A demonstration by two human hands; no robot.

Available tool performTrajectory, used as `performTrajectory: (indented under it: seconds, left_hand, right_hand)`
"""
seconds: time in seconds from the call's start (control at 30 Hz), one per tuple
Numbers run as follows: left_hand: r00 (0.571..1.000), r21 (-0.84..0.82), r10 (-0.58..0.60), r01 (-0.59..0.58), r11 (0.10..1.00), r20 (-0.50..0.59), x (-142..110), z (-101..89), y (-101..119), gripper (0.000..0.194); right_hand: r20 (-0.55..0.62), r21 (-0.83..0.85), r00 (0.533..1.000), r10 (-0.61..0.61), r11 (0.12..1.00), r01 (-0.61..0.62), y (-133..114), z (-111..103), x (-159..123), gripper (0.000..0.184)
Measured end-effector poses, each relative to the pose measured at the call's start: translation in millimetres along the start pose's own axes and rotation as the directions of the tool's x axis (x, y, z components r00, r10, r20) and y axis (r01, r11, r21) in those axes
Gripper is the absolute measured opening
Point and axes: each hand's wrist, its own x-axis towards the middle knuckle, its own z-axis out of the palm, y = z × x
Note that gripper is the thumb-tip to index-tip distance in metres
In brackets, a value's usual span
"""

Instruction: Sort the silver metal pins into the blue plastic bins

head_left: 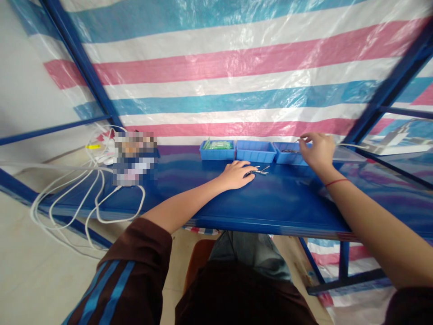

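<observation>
My left hand (236, 175) lies palm down on the blue table (270, 203), fingers together, touching some small metal parts (260, 171) at its fingertips. My right hand (318, 150) hovers over the rightmost blue tray (287, 157), fingers pinched on a thin metal piece (299, 140) that is too small to name. A red string circles my right wrist. The middle blue tray (255, 152) stands beside it, and a left blue tray (216, 151) holds green items.
White cables (98, 180) loop over the table's left end beside a blurred box (134, 158). A striped plastic sheet hangs behind the table. Blue frame bars (84, 63) slant at both sides. A thin white cord (352, 145) runs to the right.
</observation>
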Motion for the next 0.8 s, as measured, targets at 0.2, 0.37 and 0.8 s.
performTrajectory:
  seconds: [0.2,0.37,0.8]
  left_hand:
    - [0.998,-0.021,0.054,-0.054,0.998,-0.039,4,2.7,-4,0.034]
    - [0.993,-0.041,0.081,-0.085,0.996,-0.087,5,3.3,-8,0.029]
    - [0.98,-0.021,0.099,-0.104,0.994,-0.172,5,4.3,-9,0.028]
  right_hand:
    - [0.06,0.025,0.997,-0.042,0.999,0.04,-7,0,-4,0.036]
    - [0.634,0.399,0.639,-0.435,0.892,0.211,-43,-10,-21,0.043]
    - [0.527,0.523,0.608,-0.594,0.79,0.319,-66,5,-45,0.024]
